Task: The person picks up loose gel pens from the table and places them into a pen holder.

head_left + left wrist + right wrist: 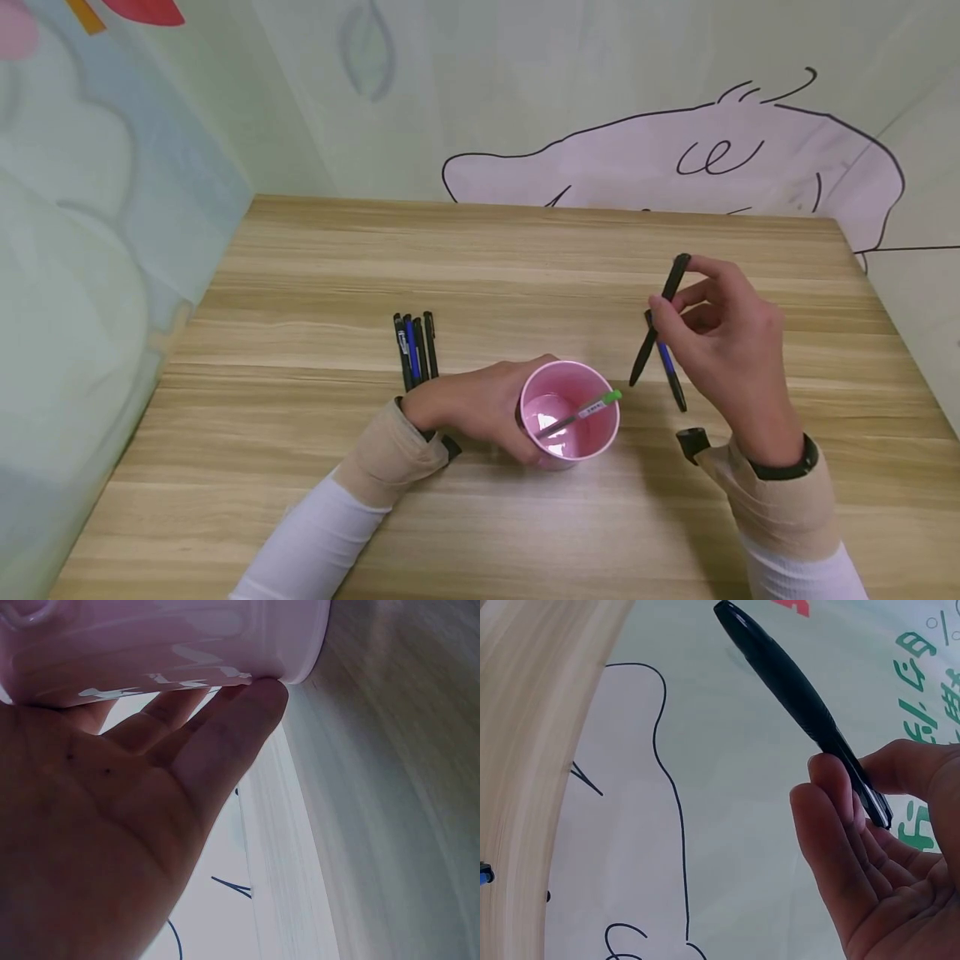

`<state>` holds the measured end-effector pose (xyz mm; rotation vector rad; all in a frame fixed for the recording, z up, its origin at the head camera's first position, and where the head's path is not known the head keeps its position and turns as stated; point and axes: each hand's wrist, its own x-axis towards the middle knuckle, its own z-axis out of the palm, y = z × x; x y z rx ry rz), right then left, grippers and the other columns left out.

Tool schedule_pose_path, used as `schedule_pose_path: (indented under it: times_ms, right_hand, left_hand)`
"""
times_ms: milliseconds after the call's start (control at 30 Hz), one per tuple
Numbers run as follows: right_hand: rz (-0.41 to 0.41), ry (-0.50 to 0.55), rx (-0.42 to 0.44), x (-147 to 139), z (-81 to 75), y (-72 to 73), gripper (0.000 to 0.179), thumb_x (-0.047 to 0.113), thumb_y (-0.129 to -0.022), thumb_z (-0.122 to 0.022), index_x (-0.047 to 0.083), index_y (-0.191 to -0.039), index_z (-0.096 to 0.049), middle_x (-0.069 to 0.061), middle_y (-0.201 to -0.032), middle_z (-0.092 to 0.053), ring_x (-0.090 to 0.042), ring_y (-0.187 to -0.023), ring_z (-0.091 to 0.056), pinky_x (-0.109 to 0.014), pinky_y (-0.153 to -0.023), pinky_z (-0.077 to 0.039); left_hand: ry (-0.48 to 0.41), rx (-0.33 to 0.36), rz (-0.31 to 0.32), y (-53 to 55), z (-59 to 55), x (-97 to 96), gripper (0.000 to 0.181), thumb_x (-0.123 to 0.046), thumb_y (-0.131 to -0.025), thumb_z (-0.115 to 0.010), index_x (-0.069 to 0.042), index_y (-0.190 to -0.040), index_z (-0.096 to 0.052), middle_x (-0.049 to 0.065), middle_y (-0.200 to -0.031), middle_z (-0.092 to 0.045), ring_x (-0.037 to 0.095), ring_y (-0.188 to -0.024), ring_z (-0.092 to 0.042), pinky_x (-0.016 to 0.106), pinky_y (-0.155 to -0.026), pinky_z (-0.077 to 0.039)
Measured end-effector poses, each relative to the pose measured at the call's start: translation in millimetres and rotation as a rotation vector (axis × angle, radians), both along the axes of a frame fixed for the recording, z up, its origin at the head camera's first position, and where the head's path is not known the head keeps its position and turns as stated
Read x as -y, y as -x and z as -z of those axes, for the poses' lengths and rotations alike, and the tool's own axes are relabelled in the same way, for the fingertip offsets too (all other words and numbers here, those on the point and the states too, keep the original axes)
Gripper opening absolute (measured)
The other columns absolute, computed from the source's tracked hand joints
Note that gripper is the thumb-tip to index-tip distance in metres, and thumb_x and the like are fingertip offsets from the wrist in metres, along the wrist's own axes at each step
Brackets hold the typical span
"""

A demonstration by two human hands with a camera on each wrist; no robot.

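Observation:
My left hand (487, 404) holds a pink cup (570, 371) around its left side; the left wrist view shows the fingers and thumb along the cup's wall (165, 652). Inside the cup leans a pen with a green end (600, 404). To the right of it, my right hand (727, 342) pinches a black pen (675, 279) between thumb and fingers, tilted with its lower end toward the cup. In the right wrist view the black pen (780, 675) sticks out past the fingertips. Below the right hand, a blue and black pen (670, 375) lies on the table.
Several black and blue pens (411, 346) lie side by side behind my left wrist, partly covered by it. The wooden table (525, 275) meets a wall (300, 100) with a line drawing at the back, and another wall (67, 333) stands at the left.

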<state>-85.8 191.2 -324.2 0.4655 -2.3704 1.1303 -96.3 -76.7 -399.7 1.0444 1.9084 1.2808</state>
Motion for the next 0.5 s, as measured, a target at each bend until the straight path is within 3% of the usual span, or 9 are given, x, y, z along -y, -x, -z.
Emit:
schedule_pose_path:
  times_ms: [500]
  right_hand:
    - [-0.035, 0.083, -0.028, 3.3, -1.7, -2.9, 0.053, -0.009, -0.081, -0.077, -0.002, -0.130, -0.057, -0.008, -0.076, -0.066, 0.001, -0.057, -0.064, -0.012, -0.062, -0.053]
  left_hand:
    - [-0.013, 0.014, -0.003, -0.5, 0.0, -0.6, 0.093, -0.013, -0.065, -0.092, -0.018, -0.145, -0.043, 0.002, -0.136, -0.058, 0.020, -0.124, -0.055, 0.036, -0.105, -0.047]
